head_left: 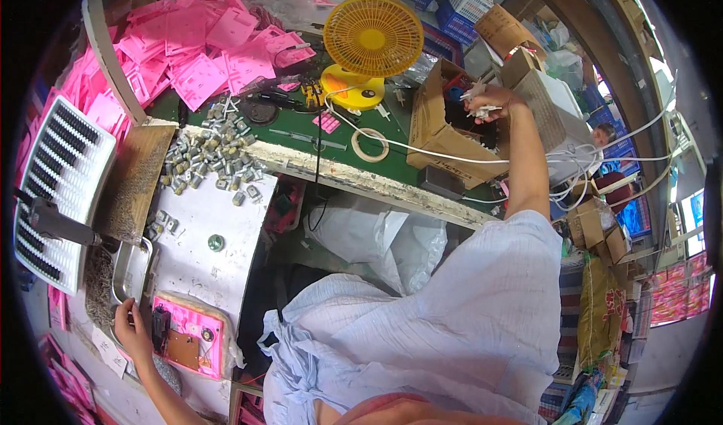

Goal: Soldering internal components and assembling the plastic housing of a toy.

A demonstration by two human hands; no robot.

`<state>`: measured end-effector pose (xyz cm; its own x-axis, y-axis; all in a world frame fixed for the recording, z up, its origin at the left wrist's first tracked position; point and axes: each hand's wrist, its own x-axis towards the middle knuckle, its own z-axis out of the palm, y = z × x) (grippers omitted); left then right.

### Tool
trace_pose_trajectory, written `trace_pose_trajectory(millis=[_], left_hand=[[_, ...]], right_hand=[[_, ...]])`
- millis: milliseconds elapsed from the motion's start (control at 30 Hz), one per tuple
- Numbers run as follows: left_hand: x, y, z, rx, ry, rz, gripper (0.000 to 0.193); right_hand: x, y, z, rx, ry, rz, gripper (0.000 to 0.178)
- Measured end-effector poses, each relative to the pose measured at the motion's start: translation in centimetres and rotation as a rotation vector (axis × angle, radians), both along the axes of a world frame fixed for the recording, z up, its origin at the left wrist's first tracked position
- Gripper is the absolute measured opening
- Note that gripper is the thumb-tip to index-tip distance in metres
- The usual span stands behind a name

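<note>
Left hand [132, 329]: fingers curled over the near rim of a shallow metal tray [134, 274] at the worktop's near-left corner, just left of a pink fixture block [190, 333], clasping the rim only. Centre: loose grey metal parts [207, 158] heaped along the worktop's front edge, yellow fan [372, 39] behind. Right hand [489, 101]: arm stretched far right, closed on a bunch of small white parts [479, 100] held above an open cardboard box [444, 135], box mouth directly below, walls close on either side.
</note>
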<state>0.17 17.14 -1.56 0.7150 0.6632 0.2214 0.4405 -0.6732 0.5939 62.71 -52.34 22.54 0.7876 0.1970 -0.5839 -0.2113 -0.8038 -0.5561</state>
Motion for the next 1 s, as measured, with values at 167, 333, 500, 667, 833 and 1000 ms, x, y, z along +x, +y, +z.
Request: trace_pose_trajectory(millis=[167,333,500,667,833,1000], left_hand=[[-1.7,0.9,-1.7,-0.024,-0.035,0.012,0.02],[-1.3,1.3,-1.9,-0.017,-0.058,-0.001,0.019],[-0.6,0.6,-1.2,-0.037,-0.023,0.023,0.019],[-1.4,1.5,-1.9,0.0,-0.046,-0.009,0.02],[0.4,-1.0,0.8,-0.02,-0.136,0.037,0.018],[0.9,-7.0,6.8,-0.037,-0.139,0.044,0.015]], right_hand=[[0.1,0.4,0.8,-0.083,0.006,-0.029,0.036],[-0.1,-0.7,1.8,-0.185,-0.086,-0.089,0.037],[0.2,-2.1,4.9,-0.102,-0.359,-0.135,0.035],[-1.6,3.7,8.7,0.069,-0.341,0.024,0.066],[-4.7,16.1,5.9,0.482,-0.235,0.751,0.062],[-14.2,38.7,-7.6,0.868,-0.06,1.5,0.042]])
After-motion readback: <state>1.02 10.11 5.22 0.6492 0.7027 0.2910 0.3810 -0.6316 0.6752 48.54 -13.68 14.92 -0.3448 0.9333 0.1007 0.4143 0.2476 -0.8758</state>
